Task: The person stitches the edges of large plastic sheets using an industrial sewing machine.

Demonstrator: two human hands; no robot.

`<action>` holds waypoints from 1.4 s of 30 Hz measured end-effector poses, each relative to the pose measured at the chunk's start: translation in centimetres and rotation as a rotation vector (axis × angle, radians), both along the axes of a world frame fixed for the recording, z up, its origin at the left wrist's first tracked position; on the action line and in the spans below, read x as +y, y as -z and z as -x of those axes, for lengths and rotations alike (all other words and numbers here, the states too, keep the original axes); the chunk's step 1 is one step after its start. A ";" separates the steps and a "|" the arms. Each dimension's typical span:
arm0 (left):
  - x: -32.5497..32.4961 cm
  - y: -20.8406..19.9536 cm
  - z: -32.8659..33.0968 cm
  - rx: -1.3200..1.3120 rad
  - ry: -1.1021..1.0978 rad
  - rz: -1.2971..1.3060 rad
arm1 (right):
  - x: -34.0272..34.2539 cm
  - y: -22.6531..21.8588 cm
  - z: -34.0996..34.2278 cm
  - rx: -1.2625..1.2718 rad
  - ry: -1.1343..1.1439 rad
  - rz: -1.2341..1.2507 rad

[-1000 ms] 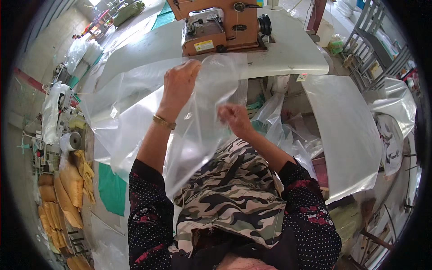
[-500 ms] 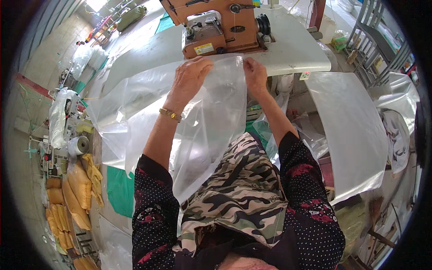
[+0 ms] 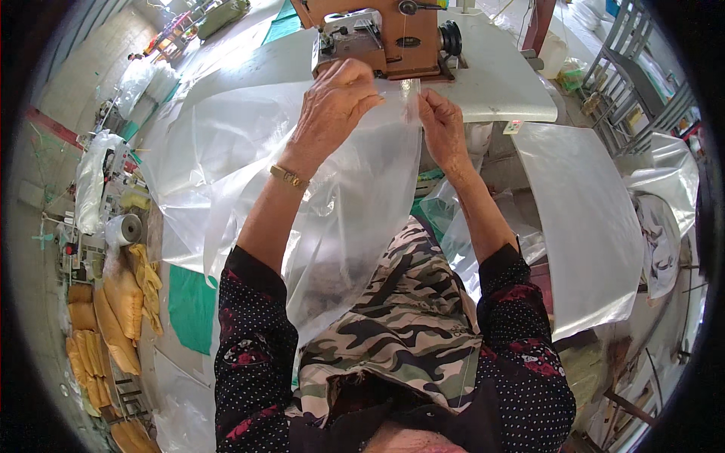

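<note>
My right hand [image 3: 444,132] pinches the clear sheet [image 3: 355,174] by its right edge, just in front of the machine [image 3: 411,45]. My left hand [image 3: 336,109], thumb parted from fingers, is over the sheet's upper part. The sheet spreads from the surface [image 3: 502,83] down toward my camouflage cloth [image 3: 400,325].

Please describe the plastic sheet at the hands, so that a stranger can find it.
Find the brown machine on the pale table. The sheet spreads just in front. Unlike the whitish panel farther right, it is clear, with left hand and right hand at its top.
</note>
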State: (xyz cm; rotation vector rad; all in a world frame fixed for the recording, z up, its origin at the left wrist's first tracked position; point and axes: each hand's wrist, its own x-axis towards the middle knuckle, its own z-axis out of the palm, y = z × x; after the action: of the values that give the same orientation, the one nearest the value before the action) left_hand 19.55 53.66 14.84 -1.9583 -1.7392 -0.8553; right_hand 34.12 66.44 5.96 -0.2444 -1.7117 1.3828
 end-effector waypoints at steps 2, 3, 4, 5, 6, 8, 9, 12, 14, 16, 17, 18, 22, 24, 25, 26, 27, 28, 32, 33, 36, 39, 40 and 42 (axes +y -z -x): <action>0.2 0.1 0.2 0.102 0.042 -0.100 | -0.4 -0.5 -0.3 -0.007 0.027 -0.036; 0.3 0.2 0.3 0.070 0.049 -0.101 | -0.8 -1.0 -0.4 0.008 0.033 -0.064; 0.3 0.3 0.4 0.038 0.056 -0.101 | -1.1 -1.1 -0.4 0.023 0.039 -0.091; 0.4 0.2 0.5 0.036 0.057 -0.100 | -0.9 -1.0 -0.6 0.021 0.040 -0.090; 0.3 0.0 0.7 0.044 0.053 -0.030 | -0.6 -0.8 -0.7 -0.020 0.043 -0.096; 0.2 -0.2 0.7 0.051 0.048 0.044 | -0.4 -0.6 -0.8 -0.061 0.045 -0.099; 0.0 -0.3 0.6 0.032 0.051 0.041 | -0.4 -0.5 -0.7 -0.040 0.036 -0.094; 0.1 -0.7 0.7 0.018 0.070 0.061 | -0.9 0.0 -0.2 0.068 0.020 -0.024; 0.0 -0.8 0.8 0.025 0.080 0.084 | -1.4 0.1 0.1 0.156 0.008 0.040; -0.2 -0.8 0.9 0.022 0.048 0.086 | -2.0 -0.4 0.2 0.196 0.046 0.099; -0.3 -0.8 0.9 0.021 0.048 0.088 | -2.2 -0.7 0.1 0.194 0.047 0.102; -0.4 -0.9 1.0 0.010 0.037 0.110 | -2.5 -1.0 0.1 0.158 0.046 0.090; -0.3 -0.9 1.1 0.015 0.015 0.119 | -3.0 -2.0 -0.5 -0.028 0.087 0.011; -0.5 -1.2 1.0 0.023 0.006 0.136 | -2.8 -1.7 -0.4 -0.063 0.109 -0.028; -0.5 -1.4 0.9 0.030 -0.004 0.151 | -2.8 -1.6 -0.4 -0.099 0.129 -0.068; -0.7 -1.6 1.0 0.031 -0.006 0.151 | -2.9 -1.5 -0.3 -0.098 0.127 -0.068; -0.8 -1.7 1.0 0.014 -0.012 0.170 | -3.2 -1.4 -0.1 -0.078 0.146 -0.076; -0.8 -1.7 1.1 -0.003 -0.018 0.189 | -3.4 -1.3 0.0 -0.059 0.164 -0.084; -1.0 -1.7 1.0 -0.029 0.004 0.144 | -3.7 -1.2 0.2 -0.035 0.181 -0.127; -1.1 -1.9 1.0 -0.043 0.014 0.157 | -3.6 -1.1 0.4 -0.031 0.186 -0.124; -1.4 -2.2 1.2 -0.034 0.024 0.157 | -4.3 -1.4 0.4 -0.008 0.174 -0.111; -1.5 -2.2 1.6 -0.025 0.019 0.164 | -4.5 -1.4 0.6 0.032 0.142 -0.104; -1.5 -2.2 1.8 -0.041 0.015 0.182 | -4.6 -1.3 0.6 0.051 0.124 -0.107; -1.5 -2.9 0.5 -0.175 -0.009 0.184 | -5.0 -1.9 0.4 0.053 0.119 -0.086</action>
State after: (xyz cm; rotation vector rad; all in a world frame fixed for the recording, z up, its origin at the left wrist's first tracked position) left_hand 19.07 52.13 17.72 -2.0421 -1.9880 -0.9167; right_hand 33.70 61.46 7.81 -0.2548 -1.6814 1.2162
